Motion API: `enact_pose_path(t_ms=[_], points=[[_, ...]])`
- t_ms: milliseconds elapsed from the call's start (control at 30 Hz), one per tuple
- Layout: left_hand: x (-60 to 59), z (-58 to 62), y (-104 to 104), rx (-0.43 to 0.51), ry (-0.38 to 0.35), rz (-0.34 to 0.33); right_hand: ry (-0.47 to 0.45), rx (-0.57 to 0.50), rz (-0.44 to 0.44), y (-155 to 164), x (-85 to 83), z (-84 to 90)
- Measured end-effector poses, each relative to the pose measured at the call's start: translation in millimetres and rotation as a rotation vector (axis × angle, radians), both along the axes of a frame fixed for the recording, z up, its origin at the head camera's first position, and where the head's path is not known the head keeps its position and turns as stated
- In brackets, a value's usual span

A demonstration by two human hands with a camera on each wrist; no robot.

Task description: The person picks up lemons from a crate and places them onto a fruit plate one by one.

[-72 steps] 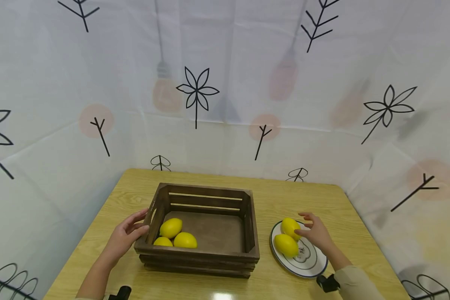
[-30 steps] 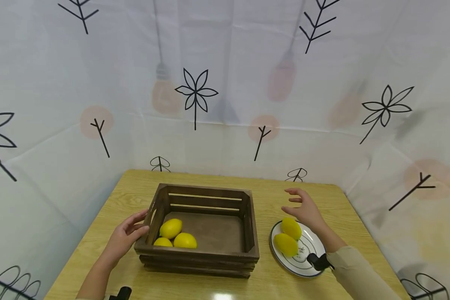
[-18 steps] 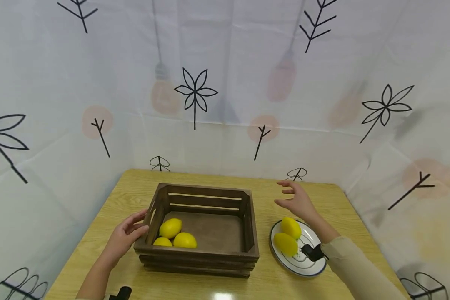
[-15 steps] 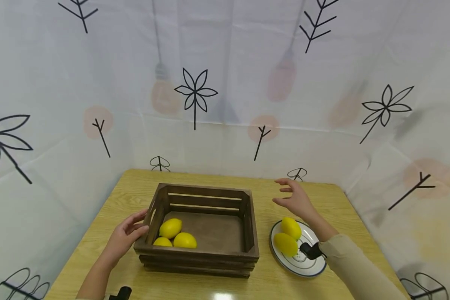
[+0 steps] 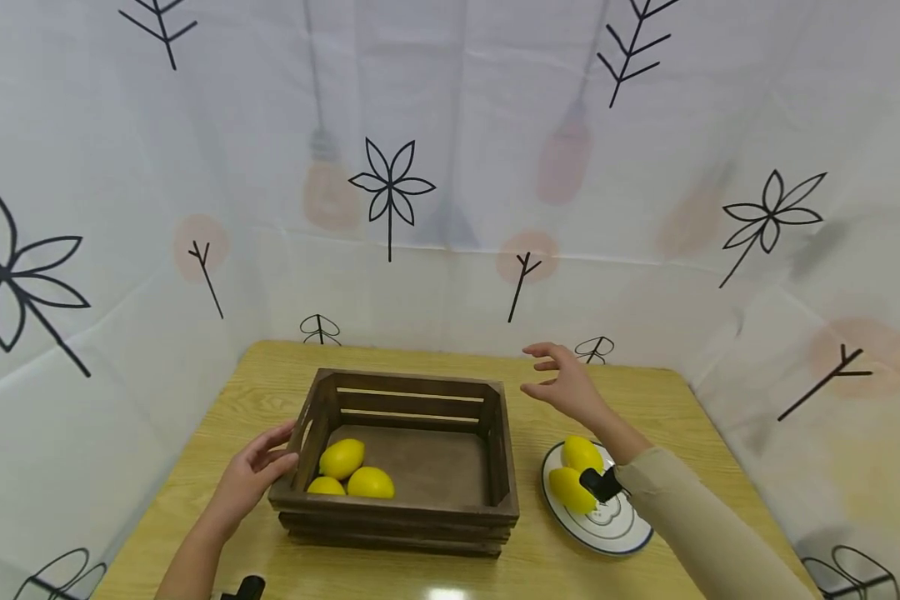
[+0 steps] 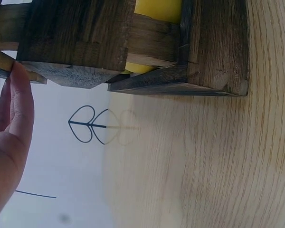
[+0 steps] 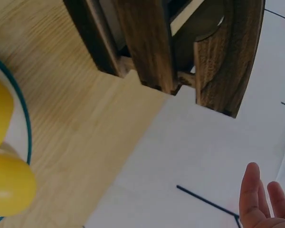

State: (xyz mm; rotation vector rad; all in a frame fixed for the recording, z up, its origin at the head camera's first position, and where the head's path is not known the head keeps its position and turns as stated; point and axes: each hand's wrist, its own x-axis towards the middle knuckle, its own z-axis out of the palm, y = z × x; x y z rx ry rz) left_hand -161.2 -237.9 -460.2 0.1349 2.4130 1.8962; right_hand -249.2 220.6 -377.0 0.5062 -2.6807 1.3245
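My left hand [image 5: 249, 477] rests its fingertips against the left end of a dark brown wooden crate [image 5: 393, 521]; the left wrist view shows a fingertip at the slat [image 6: 26, 73]. Three yellow lemons [image 5: 371, 482] lie in the crate's near left corner. Fingers spread and holding nothing, my right hand [image 5: 566, 385] hovers above the table, right of the crate's far corner. Below its forearm, two more lemons [image 5: 581, 454] lie on a white plate [image 5: 622, 533] with a blue rim, partly covered by the black wrist camera [image 5: 602, 485].
The crate and plate stand on a light wood table [image 5: 600, 575], with a strip of table between them. A white curtain [image 5: 450, 275] with printed plants and bulbs hangs around the back and sides. The crate has slatted walls and a handle slot [image 5: 307, 433].
My right hand has left the lemons on the plate and moved up, away and leftward, toward the crate's far right corner, holding nothing. The left hand, crate and lemons have stayed put.
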Motion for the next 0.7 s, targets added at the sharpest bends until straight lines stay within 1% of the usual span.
enact_pose_path(t_ms=[233, 567, 600, 700], points=[[-0.2, 0.7, -0.4, 0.001, 0.003, -0.005, 0.009, -0.022, 0.029, -20.1, -7.1, 10.7], [-1.7, 0.0, -1.0, -0.001, 0.015, -0.001, 0.011, -0.063, 0.081, -44.1, -14.4, 19.2], [-1.6, 0.0, -1.0, -0.002, 0.016, 0.000, 0.011, -0.069, 0.083, -46.8, -14.6, 20.1], [-1.0, 0.6, -1.4, 0.005, 0.014, -0.001, -0.002, -0.084, 0.093, -59.4, -4.5, 34.7]])
